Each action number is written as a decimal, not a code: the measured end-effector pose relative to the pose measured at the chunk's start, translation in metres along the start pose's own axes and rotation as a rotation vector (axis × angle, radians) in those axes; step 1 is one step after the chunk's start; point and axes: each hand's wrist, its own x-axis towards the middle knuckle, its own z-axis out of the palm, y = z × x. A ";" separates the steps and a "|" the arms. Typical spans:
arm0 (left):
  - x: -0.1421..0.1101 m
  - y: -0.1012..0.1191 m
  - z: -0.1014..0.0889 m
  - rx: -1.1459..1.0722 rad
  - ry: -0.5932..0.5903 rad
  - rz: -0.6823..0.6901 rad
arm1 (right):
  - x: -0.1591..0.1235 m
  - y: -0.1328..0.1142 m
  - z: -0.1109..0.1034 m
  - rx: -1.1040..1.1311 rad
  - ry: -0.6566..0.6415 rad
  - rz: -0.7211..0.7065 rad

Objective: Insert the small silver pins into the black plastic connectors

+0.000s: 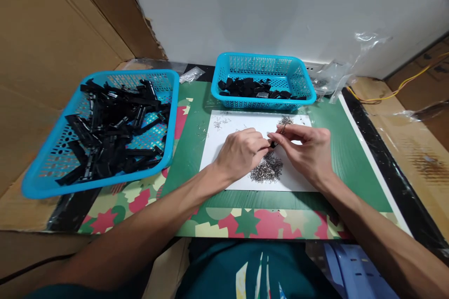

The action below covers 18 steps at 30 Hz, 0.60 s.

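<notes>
Over a white sheet (231,180) my two hands meet. My left hand (242,149) is closed, its fingers pinching a small black part (273,144) that shows between the hands. My right hand (308,149) is closed too, with thumb and forefinger pinched together right at that part; what lies between them is too small to make out. Below the fingers is a dense pile of small metal pieces (266,170). Beyond my right fingertips sits a smaller heap of metal bits (286,120). Thin wire-like pieces (219,124) are scattered at the sheet's far left corner.
A large blue basket (173,121) full of long black parts (112,126) stands at left. Behind the sheet, another blue basket (263,103) contains small black pieces (249,86). Clear plastic bags (333,74) lie at back right, near a yellow wire (403,85). Cardboard (52,56) borders the left.
</notes>
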 end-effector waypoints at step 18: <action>0.001 0.001 -0.014 -0.061 0.247 -0.110 | 0.022 0.042 -0.020 0.581 0.383 0.316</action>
